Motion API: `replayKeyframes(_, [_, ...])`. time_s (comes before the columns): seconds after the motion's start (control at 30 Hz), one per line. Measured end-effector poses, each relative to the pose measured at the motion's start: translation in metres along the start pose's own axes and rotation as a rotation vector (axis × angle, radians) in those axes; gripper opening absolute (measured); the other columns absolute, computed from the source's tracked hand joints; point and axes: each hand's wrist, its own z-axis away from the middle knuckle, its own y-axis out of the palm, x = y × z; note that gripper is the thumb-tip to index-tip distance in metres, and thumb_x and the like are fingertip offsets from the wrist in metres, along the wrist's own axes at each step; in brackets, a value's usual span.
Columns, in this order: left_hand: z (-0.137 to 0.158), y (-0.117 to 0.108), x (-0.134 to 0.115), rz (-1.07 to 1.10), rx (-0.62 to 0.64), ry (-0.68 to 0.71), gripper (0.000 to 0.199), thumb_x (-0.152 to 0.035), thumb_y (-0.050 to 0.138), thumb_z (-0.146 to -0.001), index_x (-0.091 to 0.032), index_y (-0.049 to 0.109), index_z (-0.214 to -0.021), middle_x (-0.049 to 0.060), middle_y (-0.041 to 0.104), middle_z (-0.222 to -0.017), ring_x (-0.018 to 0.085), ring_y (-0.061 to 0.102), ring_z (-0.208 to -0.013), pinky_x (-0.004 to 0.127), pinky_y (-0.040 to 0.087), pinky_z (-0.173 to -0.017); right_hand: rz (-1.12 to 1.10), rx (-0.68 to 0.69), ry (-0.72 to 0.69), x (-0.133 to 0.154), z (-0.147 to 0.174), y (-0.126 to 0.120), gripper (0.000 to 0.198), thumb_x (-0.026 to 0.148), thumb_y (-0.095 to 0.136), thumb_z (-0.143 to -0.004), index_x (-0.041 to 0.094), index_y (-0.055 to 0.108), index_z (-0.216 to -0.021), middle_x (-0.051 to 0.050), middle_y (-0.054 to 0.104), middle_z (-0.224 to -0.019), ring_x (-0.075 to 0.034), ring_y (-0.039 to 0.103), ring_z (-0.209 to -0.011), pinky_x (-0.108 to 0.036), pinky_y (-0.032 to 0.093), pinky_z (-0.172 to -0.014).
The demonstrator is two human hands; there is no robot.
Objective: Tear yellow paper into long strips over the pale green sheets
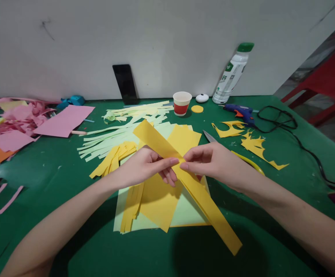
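A long folded strip of yellow paper [213,213] runs diagonally between my hands, above the sheets on the table. My left hand [152,165] pinches it near the middle, thumb on top and fingers beneath. With thumb and forefinger, my right hand [204,161] grips the strip's edge right beside the left thumb. Below lie yellow paper sheets [158,202] and pale green paper sheets [190,215]. Fringed yellow strips [109,159] rest to the left, near cut pale green strips [98,142]. Scissors with a yellow handle [249,161] are partly hidden behind my right hand.
At the back stand a phone [125,82], a paper cup [182,104] and a leaning bottle [232,75]. A glue gun [240,112] with a black cable [302,146] lies right, near yellow scraps [259,148]. Pink paper [66,121] is heaped left.
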Motion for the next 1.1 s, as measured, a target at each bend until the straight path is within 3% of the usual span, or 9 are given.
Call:
replayKeyframes(0.53, [-0.0015, -0.0012, 0.0015, 0.072, 0.064, 0.004, 0.030, -0.034, 0.052, -0.082, -0.012, 0.068, -0.070, 0.006, 0.072, -0.075, 0.012, 0.066, -0.064, 0.019, 0.054, -0.064, 0.010, -0.042, 0.059, -0.0001, -0.0006, 0.0010, 0.014, 0.028, 0.062, -0.067, 0.015, 0.059, -0.062, 0.003, 0.053, -0.052, -0.006, 0.045, -0.048, -0.020, 0.034, -0.045])
replayKeyframes(1.1, [-0.0004, -0.0017, 0.0019, -0.012, 0.046, 0.010, 0.031, -0.036, 0.050, -0.083, -0.013, 0.069, -0.074, 0.003, 0.072, -0.076, 0.011, 0.066, -0.068, 0.018, 0.052, -0.068, -0.072, -0.002, 0.046, -0.0035, -0.0039, -0.0021, 0.017, 0.029, 0.064, -0.068, 0.015, 0.060, -0.059, 0.004, 0.053, -0.053, -0.005, 0.045, -0.050, -0.018, 0.034, -0.046])
